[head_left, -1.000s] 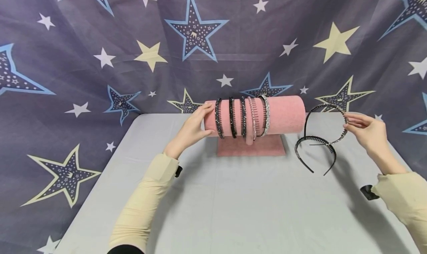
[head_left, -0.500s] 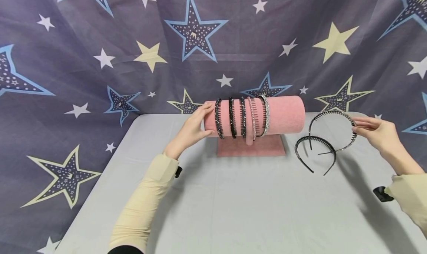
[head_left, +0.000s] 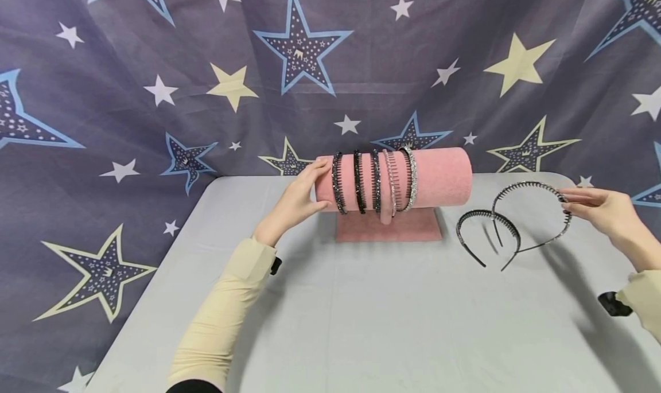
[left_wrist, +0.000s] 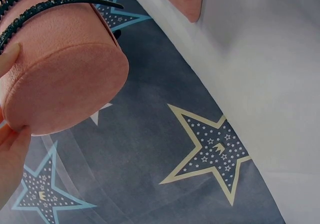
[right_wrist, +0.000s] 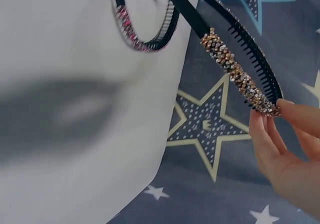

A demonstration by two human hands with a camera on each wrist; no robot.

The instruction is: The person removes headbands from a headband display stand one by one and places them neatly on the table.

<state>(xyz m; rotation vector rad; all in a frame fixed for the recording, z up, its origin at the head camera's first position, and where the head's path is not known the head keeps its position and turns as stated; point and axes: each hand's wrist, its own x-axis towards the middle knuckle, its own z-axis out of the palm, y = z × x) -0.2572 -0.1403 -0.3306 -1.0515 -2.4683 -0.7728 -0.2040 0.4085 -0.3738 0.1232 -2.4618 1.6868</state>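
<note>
In the head view, my left hand (head_left: 289, 205) grips the left end of a pink velvet headband stand (head_left: 444, 178), fingers above and thumb below. The left wrist view shows the stand's round end (left_wrist: 70, 91) with fingers at its edge. Several sparkly toothed headbands (head_left: 376, 181) are on its roll: dark ones at left, a pink and a silver one toward the middle. To the right, my right hand (head_left: 609, 209) pinches a dark headband (right_wrist: 235, 73) by its crown, which is covered in gold and dark crystals. It overlaps another headband (head_left: 485, 213) on the table, with pinkish stones.
The pink rectangular base (head_left: 361, 231) of the stand rests near the back of the white-covered table (head_left: 392, 318). Behind the table hangs a dark cloth (head_left: 186, 43) with printed stars. The right end of the roll is bare pink velvet.
My right hand has moved rightward, away from the stand, carrying the pinched headband slightly down with it. My left hand, the stand and the headband on the table have stayed in place.
</note>
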